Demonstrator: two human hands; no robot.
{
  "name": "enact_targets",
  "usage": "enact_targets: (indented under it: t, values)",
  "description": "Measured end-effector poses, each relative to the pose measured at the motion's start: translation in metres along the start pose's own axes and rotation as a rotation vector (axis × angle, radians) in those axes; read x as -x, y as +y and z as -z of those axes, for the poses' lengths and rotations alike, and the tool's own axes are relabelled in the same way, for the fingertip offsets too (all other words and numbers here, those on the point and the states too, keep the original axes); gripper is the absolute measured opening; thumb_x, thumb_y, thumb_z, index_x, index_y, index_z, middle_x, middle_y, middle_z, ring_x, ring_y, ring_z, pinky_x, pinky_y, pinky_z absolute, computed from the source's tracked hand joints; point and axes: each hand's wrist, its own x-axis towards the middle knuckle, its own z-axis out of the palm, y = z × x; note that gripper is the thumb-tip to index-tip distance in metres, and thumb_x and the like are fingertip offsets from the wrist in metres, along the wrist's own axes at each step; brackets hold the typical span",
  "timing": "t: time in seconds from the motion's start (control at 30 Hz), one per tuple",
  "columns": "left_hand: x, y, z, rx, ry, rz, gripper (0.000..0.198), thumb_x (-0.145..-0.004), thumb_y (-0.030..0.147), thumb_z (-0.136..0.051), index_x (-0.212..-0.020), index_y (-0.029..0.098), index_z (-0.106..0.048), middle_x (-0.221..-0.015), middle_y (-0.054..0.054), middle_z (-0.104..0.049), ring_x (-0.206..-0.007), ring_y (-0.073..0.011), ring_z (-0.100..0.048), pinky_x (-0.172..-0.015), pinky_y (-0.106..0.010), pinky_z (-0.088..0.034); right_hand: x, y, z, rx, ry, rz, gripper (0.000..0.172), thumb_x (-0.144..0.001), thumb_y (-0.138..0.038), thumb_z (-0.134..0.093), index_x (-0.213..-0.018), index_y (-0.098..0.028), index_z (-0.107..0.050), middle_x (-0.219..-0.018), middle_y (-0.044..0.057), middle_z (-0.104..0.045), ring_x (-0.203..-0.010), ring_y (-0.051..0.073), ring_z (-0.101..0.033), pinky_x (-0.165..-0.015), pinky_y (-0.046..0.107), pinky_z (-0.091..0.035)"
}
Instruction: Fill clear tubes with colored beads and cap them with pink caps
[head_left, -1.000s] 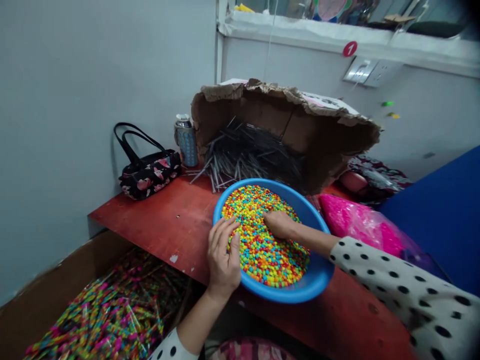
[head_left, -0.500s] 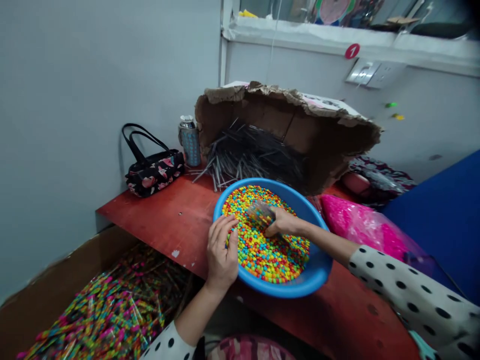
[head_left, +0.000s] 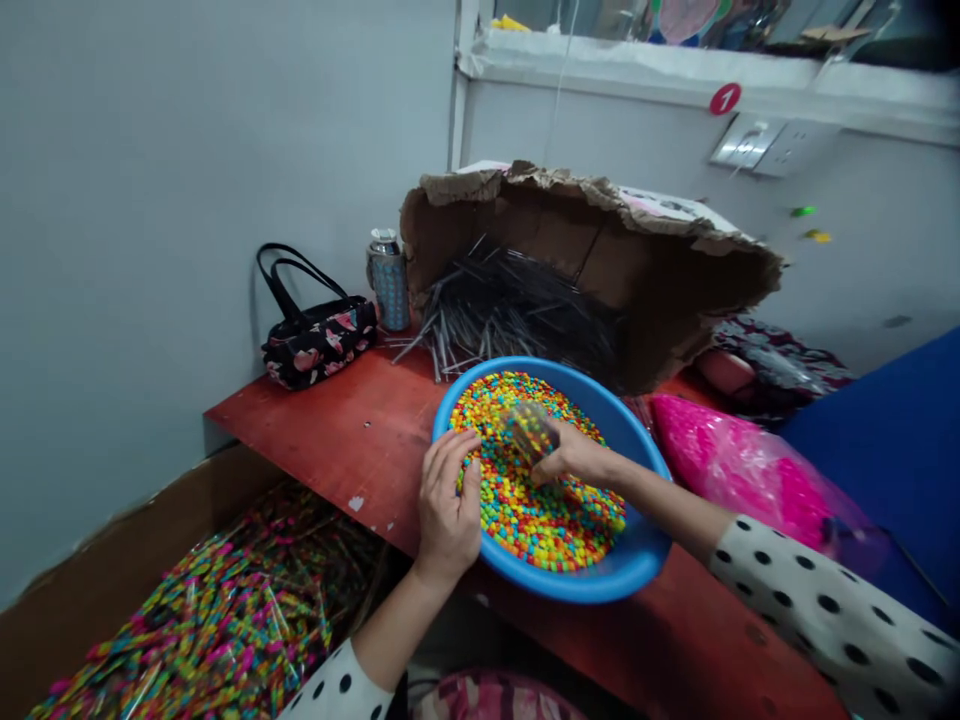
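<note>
A blue plastic basin (head_left: 630, 570) full of small multicoloured candies (head_left: 540, 510) sits on a red table (head_left: 330, 430). My left hand (head_left: 448, 500) rests over the basin's near left rim, its fingers curled together on the candies. My right hand (head_left: 574, 455) is inside the basin, closed on a small clear packet (head_left: 531, 428) partly filled with candies, held tilted just above the pile.
A torn cardboard box (head_left: 660, 270) with a heap of thin clear tubes (head_left: 495, 310) lies behind the basin. A floral handbag (head_left: 319, 340) and a flask (head_left: 388, 280) stand by the wall. A pink bag (head_left: 727, 460) lies at right. Filled colourful tubes (head_left: 217, 610) fill a box below left.
My right hand has lifted out of the candies, bringing up a clear packet with candies in it. My left hand stays on the basin rim.
</note>
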Motion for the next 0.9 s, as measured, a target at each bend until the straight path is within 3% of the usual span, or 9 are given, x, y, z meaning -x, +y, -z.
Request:
enact_targets:
  t: [0.1,0.2,0.33,0.4,0.53,0.63,0.73,0.8,0.9]
  values:
    - [-0.002,0.004,0.004,-0.149,-0.034,-0.010,0.022,-0.088,0.019,-0.046,-0.107,0.022,-0.057,-0.115,-0.006,-0.061,-0.120,-0.0229,-0.045,-0.105,-0.050,-0.029,0.013,-0.009,0.004,-0.357,-0.027,0.027,0.032,-0.051,-0.017,-0.065,-0.082,-0.015,-0.055,-0.070,-0.001,-0.059,-0.059,0.012,-0.052,-0.057,0.026,-0.044]
    - [-0.011,0.015,0.006,-0.292,-0.087,-0.078,0.020,-0.084,0.023,-0.053,-0.103,0.023,-0.059,-0.110,-0.005,-0.063,-0.120,-0.0266,-0.044,-0.106,-0.055,-0.020,0.023,-0.014,0.004,-0.538,-0.007,0.023,0.036,-0.049,-0.015,-0.065,-0.083,-0.016,-0.053,-0.069,-0.001,-0.059,-0.059,0.013,-0.054,-0.056,0.026,-0.044]
    - [-0.032,0.032,-0.001,-0.129,-0.223,-0.088,0.016,-0.086,0.025,-0.050,-0.098,0.020,-0.060,-0.096,-0.006,-0.064,-0.096,-0.0205,-0.057,-0.088,-0.038,-0.044,0.029,-0.015,-0.003,-0.596,-0.002,0.072,0.038,-0.049,-0.012,-0.066,-0.085,-0.016,-0.054,-0.068,-0.002,-0.059,-0.059,0.012,-0.055,-0.058,0.026,-0.044]
    - [-0.041,0.036,-0.007,-0.025,-0.278,-0.024,0.015,-0.087,0.024,-0.047,-0.094,0.019,-0.060,-0.091,-0.005,-0.064,-0.086,-0.0172,-0.060,-0.077,-0.031,-0.048,0.030,-0.015,-0.004,-0.588,-0.019,0.097,0.040,-0.051,-0.013,-0.066,-0.089,-0.016,-0.053,-0.069,-0.002,-0.058,-0.059,0.012,-0.054,-0.058,0.026,-0.044]
    - [-0.049,0.032,-0.011,0.020,-0.282,0.005,0.015,-0.087,0.021,-0.046,-0.092,0.019,-0.060,-0.090,-0.004,-0.063,-0.083,-0.0159,-0.059,-0.075,-0.030,-0.049,0.030,-0.014,0.013,-0.235,0.045,0.108,0.045,-0.055,-0.017,-0.064,-0.099,-0.017,-0.052,-0.075,-0.001,-0.058,-0.065,0.014,-0.054,-0.060,0.027,-0.043]
    - [-0.044,0.023,-0.006,-0.019,-0.223,-0.002,0.015,-0.087,0.021,-0.047,-0.094,0.019,-0.060,-0.092,-0.004,-0.063,-0.087,-0.0169,-0.059,-0.079,-0.031,-0.048,0.029,-0.006,0.037,0.485,0.131,0.037,0.047,-0.056,-0.013,-0.063,-0.102,-0.018,-0.054,-0.075,0.001,-0.059,-0.070,0.019,-0.057,-0.061,0.028,-0.041]
    - [-0.038,0.018,-0.002,-0.034,-0.149,0.004,0.014,-0.087,0.022,-0.047,-0.094,0.020,-0.059,-0.091,-0.004,-0.063,-0.087,-0.0168,-0.060,-0.080,-0.031,-0.048,0.021,0.005,0.041,1.006,0.035,-0.030,0.042,-0.060,-0.010,-0.059,-0.101,-0.018,-0.056,-0.074,0.006,-0.062,-0.070,0.022,-0.060,-0.060,0.030,-0.039]
    - [-0.036,0.018,-0.001,-0.035,-0.112,-0.001,0.015,-0.088,0.021,-0.046,-0.095,0.020,-0.059,-0.092,-0.004,-0.063,-0.088,-0.0169,-0.059,-0.080,-0.031,-0.048,0.012,0.010,0.031,1.023,-0.048,-0.024,0.044,-0.062,-0.010,-0.059,-0.104,-0.018,-0.056,-0.080,0.008,-0.064,-0.073,0.023,-0.061,-0.060,0.029,-0.039]
    - [-0.036,0.018,-0.001,-0.030,-0.098,0.003,0.016,-0.088,0.020,-0.044,-0.095,0.020,-0.058,-0.092,-0.005,-0.062,-0.089,-0.0169,-0.059,-0.080,-0.031,-0.047,0.001,0.007,0.012,0.687,-0.013,-0.031,0.056,-0.056,-0.011,-0.063,-0.110,-0.018,-0.053,-0.087,0.006,-0.065,-0.076,0.020,-0.060,-0.061,0.026,-0.042]
